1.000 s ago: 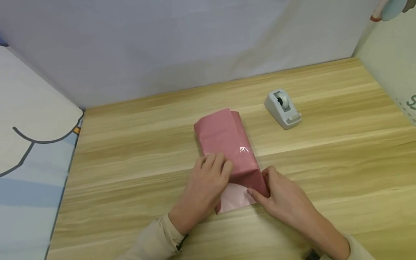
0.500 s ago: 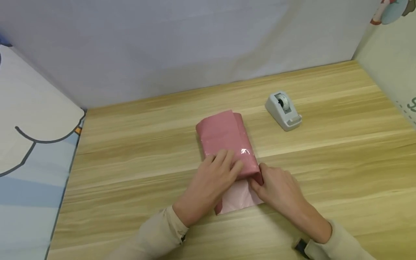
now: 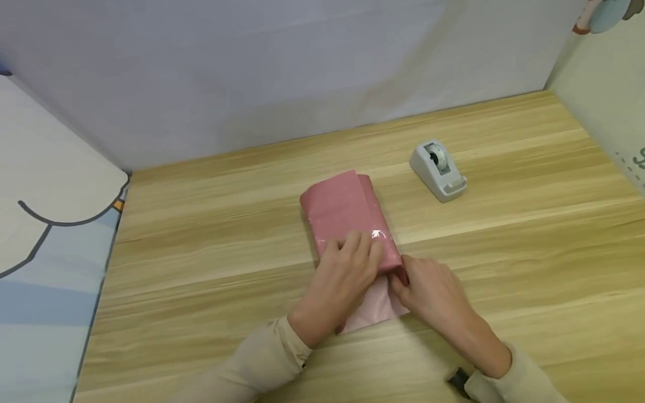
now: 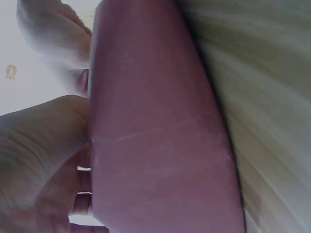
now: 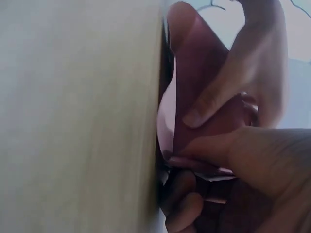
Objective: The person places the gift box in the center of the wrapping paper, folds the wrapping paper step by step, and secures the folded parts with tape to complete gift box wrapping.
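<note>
- A wood-grain table (image 3: 201, 235) meets a pale wall (image 3: 262, 73) behind; a printed panel (image 3: 45, 296) borders it on the left.
- The pink package (image 3: 337, 207) lies at the frame's centre, long axis slanting from upper left to lower right, its pale flap (image 3: 374, 310) toward the bottom.
- The left hand (image 3: 345, 274) presses its top, fingers bent; whether it grips, I cannot tell. The right hand (image 3: 435, 291) pinches the near right corner.
- Wood stretches widely leftward; the tape dispenser (image 3: 445, 184) stands apart, upper right.
</note>
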Motion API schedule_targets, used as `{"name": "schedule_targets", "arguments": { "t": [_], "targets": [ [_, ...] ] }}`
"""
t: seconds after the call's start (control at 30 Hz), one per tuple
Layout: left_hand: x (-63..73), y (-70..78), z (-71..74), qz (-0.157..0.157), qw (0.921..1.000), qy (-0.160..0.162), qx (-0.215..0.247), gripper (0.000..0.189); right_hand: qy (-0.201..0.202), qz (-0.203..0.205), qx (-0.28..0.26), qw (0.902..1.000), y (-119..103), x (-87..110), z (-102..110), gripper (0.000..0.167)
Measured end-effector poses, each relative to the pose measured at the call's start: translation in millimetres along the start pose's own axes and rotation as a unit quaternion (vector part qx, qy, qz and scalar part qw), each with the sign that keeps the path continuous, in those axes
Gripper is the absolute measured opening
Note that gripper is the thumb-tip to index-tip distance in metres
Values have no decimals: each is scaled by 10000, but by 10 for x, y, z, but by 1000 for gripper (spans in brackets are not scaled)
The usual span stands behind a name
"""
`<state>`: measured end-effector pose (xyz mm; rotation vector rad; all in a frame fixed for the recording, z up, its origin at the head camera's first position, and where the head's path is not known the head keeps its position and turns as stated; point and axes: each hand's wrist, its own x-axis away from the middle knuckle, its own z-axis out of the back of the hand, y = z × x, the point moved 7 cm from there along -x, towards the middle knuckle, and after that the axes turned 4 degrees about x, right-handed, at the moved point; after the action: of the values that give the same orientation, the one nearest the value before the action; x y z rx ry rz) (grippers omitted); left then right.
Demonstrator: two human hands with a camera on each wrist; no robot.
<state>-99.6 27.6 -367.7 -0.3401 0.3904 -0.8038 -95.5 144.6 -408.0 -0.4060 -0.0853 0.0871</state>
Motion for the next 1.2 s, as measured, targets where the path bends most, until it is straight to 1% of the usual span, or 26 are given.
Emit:
{"name": "schedule_targets", "arguments": {
  "t": [0.13,0.23,0.33,0.43,0.53,0.63,0.7,0.8,0.87,0.93,1.03,1.13,1.2],
  "targets": [
    [-14,-10,8,116,9998,-103,98,14,-160,113,-203,9996,15,3,18,31],
    [-21,-23,3,179,9995,-190,186,15,-202,218,-417,9987,26,28,96,27],
    [-18,-38,-7,251,9988,-250,338,13,-83,291,-598,9978,27,58,205,17],
    [-10,-59,-12,350,9981,-225,450,10,127,340,-703,9969,13,89,284,9],
    [-15,-87,-24,410,9972,-166,600,14,314,330,-700,9965,-15,107,296,9],
    [-25,-108,-45,383,9957,-156,834,21,430,243,-597,9970,-34,108,263,14],
    [-33,-119,-58,353,9941,-146,1020,23,414,156,-546,9975,-31,104,227,16],
    [-36,-134,-75,329,9908,-131,1306,25,245,62,-431,9988,-12,83,145,18],
    [-38,-145,-79,334,9894,-122,1409,25,89,53,-362,9993,-1,61,80,18],
    [-38,-152,-84,361,9884,-118,1467,24,-58,39,-281,9996,10,32,18,18],
    [-39,-150,-93,384,9879,-142,1495,26,-158,38,-221,9996,23,0,-41,19],
    [-49,-132,-102,386,9886,-192,1446,37,-158,33,-208,9997,24,-22,-67,21],
    [-60,-113,-101,375,9898,-228,1353,46,-140,-42,-174,9997,27,-35,-81,24]
  ]
}}
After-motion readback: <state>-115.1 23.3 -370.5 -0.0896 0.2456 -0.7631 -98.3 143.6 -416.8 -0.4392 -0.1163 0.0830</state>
